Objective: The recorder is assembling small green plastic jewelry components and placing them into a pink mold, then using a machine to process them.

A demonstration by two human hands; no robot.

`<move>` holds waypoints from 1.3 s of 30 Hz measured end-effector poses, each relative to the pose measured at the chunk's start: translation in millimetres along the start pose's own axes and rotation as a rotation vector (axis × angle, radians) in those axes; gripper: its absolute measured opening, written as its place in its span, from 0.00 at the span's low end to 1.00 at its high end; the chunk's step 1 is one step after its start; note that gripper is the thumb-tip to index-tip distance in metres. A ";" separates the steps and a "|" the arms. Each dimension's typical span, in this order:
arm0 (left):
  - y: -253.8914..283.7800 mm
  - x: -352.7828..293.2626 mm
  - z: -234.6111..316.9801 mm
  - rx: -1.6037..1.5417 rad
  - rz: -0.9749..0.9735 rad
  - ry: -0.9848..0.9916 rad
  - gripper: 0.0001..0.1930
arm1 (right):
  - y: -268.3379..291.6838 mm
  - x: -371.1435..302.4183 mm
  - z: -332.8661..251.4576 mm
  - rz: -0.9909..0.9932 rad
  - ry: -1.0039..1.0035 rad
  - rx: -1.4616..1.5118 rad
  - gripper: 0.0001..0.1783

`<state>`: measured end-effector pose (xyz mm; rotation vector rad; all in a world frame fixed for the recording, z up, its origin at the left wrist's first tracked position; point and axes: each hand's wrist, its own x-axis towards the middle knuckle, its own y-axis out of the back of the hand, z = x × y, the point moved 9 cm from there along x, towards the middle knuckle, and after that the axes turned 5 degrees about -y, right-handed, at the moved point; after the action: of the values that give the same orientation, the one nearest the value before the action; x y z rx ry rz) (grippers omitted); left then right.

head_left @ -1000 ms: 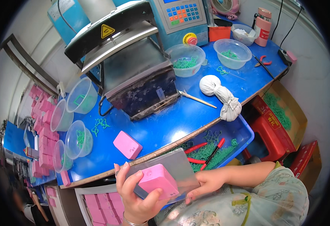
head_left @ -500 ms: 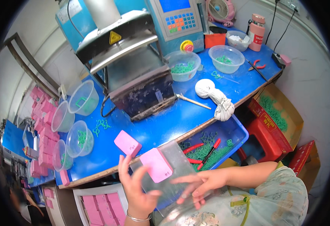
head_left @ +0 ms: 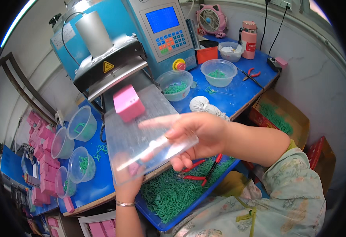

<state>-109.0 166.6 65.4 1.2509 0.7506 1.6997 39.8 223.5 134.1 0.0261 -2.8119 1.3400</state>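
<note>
A clear plastic sheet point(head_left: 157, 106) is tilted up at the front of the press, its far part beneath the raised press head point(head_left: 109, 67). One pink block point(head_left: 128, 103) rests on its far half. My right hand point(head_left: 196, 134) is closed on the sheet's near right edge, thumb on top and fingers below, index finger stretched along it. At the near left corner, my left hand point(head_left: 127, 173) grips the sheet, its fingers partly seen through the plastic and glare. A small pink patch shows beside those fingers; I cannot tell what it is.
Below the table edge, a blue tray point(head_left: 162, 226) holds green looped pieces, red-handled pliers point(head_left: 194, 177) and a marker point(head_left: 212, 170). Clear bowls point(head_left: 82, 123) and stacked pink blocks point(head_left: 48, 173) stand left. A white cloth bundle point(head_left: 204, 106) lies behind my right wrist.
The sheet with the pink block has gone up and forward from over the blue tray to the press. My right hand has closed on its edge; my left hand, spread before, now grips it.
</note>
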 end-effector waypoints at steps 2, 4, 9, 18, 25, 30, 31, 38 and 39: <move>10.2 -2.2 7.5 0.120 0.109 -0.057 0.32 | 12.8 11.7 -16.6 0.045 0.036 -0.065 0.38; 8.4 -1.5 6.8 0.107 0.095 -0.035 0.31 | 28.1 21.2 -36.4 0.102 0.097 -0.061 0.33; 6.1 -1.4 2.0 0.115 0.085 -0.005 0.31 | 53.0 28.8 -64.0 0.409 0.366 -0.158 0.20; 7.9 -3.7 6.4 0.153 0.122 -0.005 0.35 | 75.8 30.7 -64.8 0.582 0.550 -0.519 0.20; 17.3 -13.9 3.5 0.216 0.214 0.050 0.42 | 75.0 33.8 -66.3 0.701 0.604 -0.478 0.22; 17.1 -17.5 -3.6 0.233 0.233 0.194 0.43 | 92.6 52.8 -57.3 0.606 0.325 -0.266 0.24; 16.5 -16.2 -3.7 0.230 0.230 0.191 0.43 | 93.5 52.7 -56.7 0.611 0.327 -0.265 0.24; 9.1 -9.0 -10.8 0.177 0.192 0.169 0.42 | 86.7 57.7 -62.0 0.499 0.382 -0.275 0.26; 10.0 -8.0 -9.6 0.181 0.198 0.154 0.42 | 87.4 59.0 -64.1 0.500 0.386 -0.275 0.26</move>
<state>-120.1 155.2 67.5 1.3667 0.9142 1.9403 -20.4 328.1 108.4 -0.8878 -2.7150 0.8626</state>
